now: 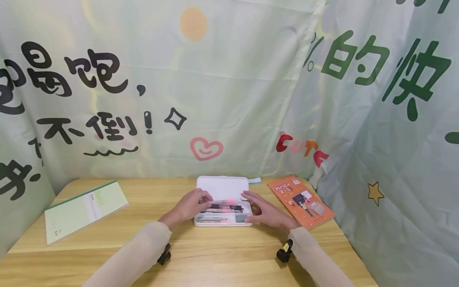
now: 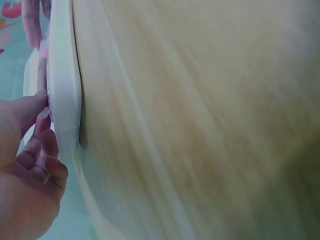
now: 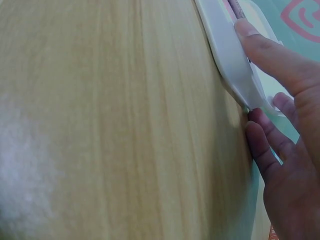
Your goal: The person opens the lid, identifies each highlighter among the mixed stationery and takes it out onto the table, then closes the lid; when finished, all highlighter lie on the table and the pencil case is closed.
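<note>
A white pencil case (image 1: pixel 223 224) lies on the wooden table with its lid (image 1: pixel 223 187) raised at the back. Several pens and a grey-blue block (image 1: pixel 240 219) are inside. My left hand (image 1: pixel 191 204) is over the case's left end, thumb and fingers pinching a pinkish pen (image 2: pixel 42 70); the pen's held end is hidden by the fingers. At the other end, my right hand (image 1: pixel 267 210) grips the case, its thumb (image 3: pixel 246 29) over the rim and its other fingers around the end wall.
A pale green notebook (image 1: pixel 86 211) lies on the left of the table. An orange book (image 1: pixel 303 201) is on the right, close to my right forearm. Behind the lid shows a light-blue strip (image 1: pixel 255 180). Printed curtains (image 1: pixel 244 99) hang along the table's back and sides.
</note>
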`<state>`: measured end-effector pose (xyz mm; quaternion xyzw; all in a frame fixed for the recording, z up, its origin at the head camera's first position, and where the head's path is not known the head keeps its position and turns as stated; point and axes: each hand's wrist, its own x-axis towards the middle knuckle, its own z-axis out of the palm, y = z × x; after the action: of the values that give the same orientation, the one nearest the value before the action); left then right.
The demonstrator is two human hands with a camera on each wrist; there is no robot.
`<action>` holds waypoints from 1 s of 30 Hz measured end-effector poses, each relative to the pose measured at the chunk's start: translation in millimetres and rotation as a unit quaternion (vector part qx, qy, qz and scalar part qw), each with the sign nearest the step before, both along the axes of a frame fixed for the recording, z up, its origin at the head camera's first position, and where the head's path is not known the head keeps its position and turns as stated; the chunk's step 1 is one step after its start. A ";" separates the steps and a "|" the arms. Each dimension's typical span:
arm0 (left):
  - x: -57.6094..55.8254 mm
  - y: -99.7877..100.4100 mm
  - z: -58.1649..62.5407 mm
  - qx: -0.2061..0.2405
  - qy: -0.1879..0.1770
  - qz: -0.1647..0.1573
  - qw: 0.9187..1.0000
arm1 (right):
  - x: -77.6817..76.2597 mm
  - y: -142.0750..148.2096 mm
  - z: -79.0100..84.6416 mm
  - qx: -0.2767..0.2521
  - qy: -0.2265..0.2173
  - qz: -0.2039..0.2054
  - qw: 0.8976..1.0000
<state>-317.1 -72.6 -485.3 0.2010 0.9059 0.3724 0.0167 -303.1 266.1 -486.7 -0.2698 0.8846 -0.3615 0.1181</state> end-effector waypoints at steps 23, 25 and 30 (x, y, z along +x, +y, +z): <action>-2.7 -124.3 21.8 0.001 0.053 0.033 0.998 | -2.2 2.9 -0.4 0.023 0.015 0.011 1.000; -1.4 -135.9 21.5 -0.012 0.057 0.040 0.997 | -2.7 3.3 -0.5 0.032 0.021 0.012 0.999; -1.0 -158.0 14.8 -0.034 0.075 0.048 0.995 | -3.7 3.3 -0.6 0.037 0.028 0.018 0.999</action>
<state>-318.0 -230.6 -470.6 0.1844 0.9253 0.3253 -0.0625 -306.9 269.4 -487.3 -0.2912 0.8954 -0.3186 0.1093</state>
